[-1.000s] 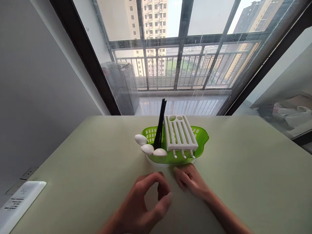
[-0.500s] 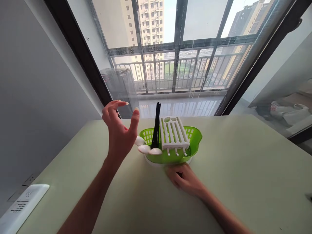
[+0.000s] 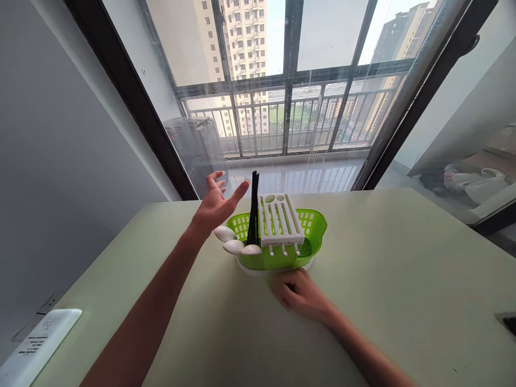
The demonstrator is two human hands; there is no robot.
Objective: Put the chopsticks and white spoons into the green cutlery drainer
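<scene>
A green basket (image 3: 316, 242) on a white base (image 3: 252, 271) stands on the table. In it are upright black chopsticks (image 3: 253, 215) and a white slotted rack (image 3: 289, 236) with small hooks along its lower edge. Several white spoons (image 3: 234, 246) hang over the basket's left front side, bowls outward. My left hand (image 3: 216, 205) is open above the basket's left end, thumb and fingers spread close to the chopsticks, holding nothing. My right hand (image 3: 297, 293) rests low at the basket's front with curled fingers; the fingertips are blurred, and what they hold, if anything, is hidden.
The pale green table (image 3: 387, 258) reaches back to a glass door, with a balcony railing (image 3: 314, 123) beyond. A white device (image 3: 50, 338) lies at the table's left edge. A dark object (image 3: 510, 323) sits at the far right edge.
My left hand has moved right and away from me, opening wider beside the chopsticks. My right hand stays at the basket's front. The view has shifted slightly.
</scene>
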